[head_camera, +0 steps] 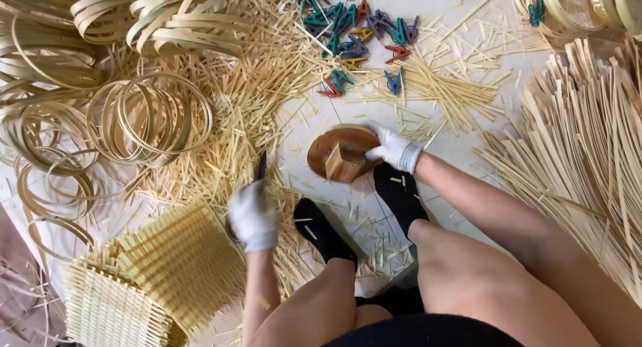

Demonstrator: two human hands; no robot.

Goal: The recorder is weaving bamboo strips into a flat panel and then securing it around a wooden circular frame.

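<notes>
My left hand (253, 214), in a white glove, grips a dark-bladed knife (260, 166) that points up and away, just beside a square mat of woven bamboo strips (179, 263). My right hand (396, 148), also gloved, rests on the edge of a round wooden block with a square wooden piece on top (341, 154). Both my feet in black socks (364, 210) lie on the floor below the block.
Coils of bamboo hoops (144, 116) fill the upper left. Loose short bamboo slivers (261, 79) cover the floor. Several coloured plastic clips (358, 32) lie at the top middle. A fan of long bamboo strips (588, 153) spreads on the right.
</notes>
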